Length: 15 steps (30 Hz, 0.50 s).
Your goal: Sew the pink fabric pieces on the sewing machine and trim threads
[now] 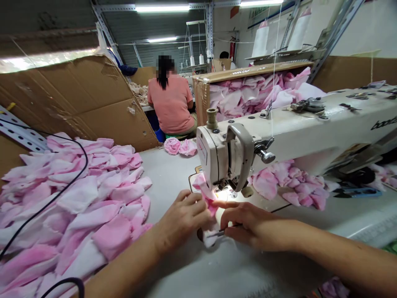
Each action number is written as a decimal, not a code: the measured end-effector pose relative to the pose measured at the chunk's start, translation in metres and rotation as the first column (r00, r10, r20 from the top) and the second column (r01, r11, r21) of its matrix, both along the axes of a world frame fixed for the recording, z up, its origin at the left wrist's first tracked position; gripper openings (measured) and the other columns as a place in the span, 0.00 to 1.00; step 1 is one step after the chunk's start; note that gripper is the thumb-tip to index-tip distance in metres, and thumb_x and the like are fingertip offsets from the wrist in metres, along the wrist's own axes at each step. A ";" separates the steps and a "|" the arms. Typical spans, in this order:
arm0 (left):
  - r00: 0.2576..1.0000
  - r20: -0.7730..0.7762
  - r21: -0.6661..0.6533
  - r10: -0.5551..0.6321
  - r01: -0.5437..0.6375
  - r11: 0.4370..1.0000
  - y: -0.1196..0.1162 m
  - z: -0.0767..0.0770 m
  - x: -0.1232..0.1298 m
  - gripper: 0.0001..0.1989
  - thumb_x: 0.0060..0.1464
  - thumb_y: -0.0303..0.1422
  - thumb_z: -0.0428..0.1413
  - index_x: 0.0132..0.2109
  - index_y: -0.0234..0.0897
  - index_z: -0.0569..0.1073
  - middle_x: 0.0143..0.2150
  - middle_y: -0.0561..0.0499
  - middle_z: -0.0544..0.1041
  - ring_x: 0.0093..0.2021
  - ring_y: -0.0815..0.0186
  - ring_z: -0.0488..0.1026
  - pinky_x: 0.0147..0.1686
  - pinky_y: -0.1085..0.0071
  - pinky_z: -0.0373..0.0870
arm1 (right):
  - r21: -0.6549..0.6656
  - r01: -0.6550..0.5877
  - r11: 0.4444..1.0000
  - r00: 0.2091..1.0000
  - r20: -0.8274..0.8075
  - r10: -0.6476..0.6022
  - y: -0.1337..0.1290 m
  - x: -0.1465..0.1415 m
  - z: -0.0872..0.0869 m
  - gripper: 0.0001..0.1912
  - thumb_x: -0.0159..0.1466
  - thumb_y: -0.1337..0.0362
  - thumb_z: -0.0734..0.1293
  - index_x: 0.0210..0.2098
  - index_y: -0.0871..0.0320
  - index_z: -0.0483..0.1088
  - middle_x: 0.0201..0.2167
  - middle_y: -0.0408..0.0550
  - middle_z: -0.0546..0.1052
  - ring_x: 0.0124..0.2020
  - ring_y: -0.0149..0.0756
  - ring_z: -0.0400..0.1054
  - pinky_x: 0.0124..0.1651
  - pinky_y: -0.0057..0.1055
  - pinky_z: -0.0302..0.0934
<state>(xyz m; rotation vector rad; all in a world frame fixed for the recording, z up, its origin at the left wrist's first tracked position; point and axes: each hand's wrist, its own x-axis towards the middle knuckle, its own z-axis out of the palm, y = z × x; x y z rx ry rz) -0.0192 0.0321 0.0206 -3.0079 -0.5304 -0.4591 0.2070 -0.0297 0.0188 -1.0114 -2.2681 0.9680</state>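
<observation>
**A:** Main piece, where?

**B:** Pink-and-white fabric piece (208,198) at the presser foot (230,185) of the white industrial sewing machine (235,153), hanging toward the table's (167,174) front edge; exact path under the foot hidden by fingers and machine.

**A:** Risks from here?

**B:** Likely worst: right fingertips close to the foot, so a needle injury seems possible if the machine runs with fingers that near; fabric could bunch or fold if feed and hand pressure disagree; slim metal tool (216,234) could catch near the foot if allowed to drift in.

**A:** Hands?

**B:** Left hand (182,217) curled down on the fabric, forearm in from the lower left; right hand (248,223) low across the front, index finger (225,203) stretched toward the foot, forearm in from the right; slim tool tucked under right fingers; hands apart, only narrowly; real clamp on either side impossible to tell from this view.

**A:** Around them?

**B:** Large heap of pink fabric pieces (74,198) along the table's left side; smaller heap (288,182) behind the machine head; co-worker in a salmon shirt (170,99) farther back.
</observation>
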 end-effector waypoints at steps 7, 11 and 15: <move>0.982 0.168 0.128 -0.092 0.071 0.989 0.003 -0.002 0.001 0.09 0.63 0.25 0.49 0.43 0.39 0.74 0.46 0.48 0.79 0.51 0.62 0.70 0.51 0.64 0.59 | -0.038 -0.211 0.977 0.976 0.049 0.213 0.004 -0.004 0.006 0.08 0.60 0.74 0.61 0.35 0.60 0.71 0.34 0.49 0.74 0.39 0.36 0.70 0.43 0.29 0.63; 0.977 0.211 0.281 -0.043 -0.018 0.959 0.017 -0.011 0.001 0.12 0.63 0.25 0.50 0.51 0.36 0.72 0.46 0.46 0.79 0.50 0.60 0.70 0.48 0.63 0.62 | -0.086 -0.237 0.968 0.966 0.087 0.244 0.006 -0.002 0.004 0.09 0.60 0.72 0.62 0.38 0.61 0.73 0.34 0.50 0.75 0.38 0.38 0.71 0.44 0.31 0.63; 0.975 0.205 0.300 0.084 -0.145 0.943 0.019 -0.013 0.008 0.07 0.62 0.27 0.52 0.44 0.35 0.74 0.37 0.47 0.78 0.40 0.60 0.71 0.42 0.63 0.60 | -0.089 -0.238 0.967 0.966 0.080 0.245 0.005 -0.002 0.005 0.10 0.59 0.73 0.62 0.38 0.61 0.73 0.36 0.52 0.76 0.45 0.40 0.70 0.45 0.31 0.63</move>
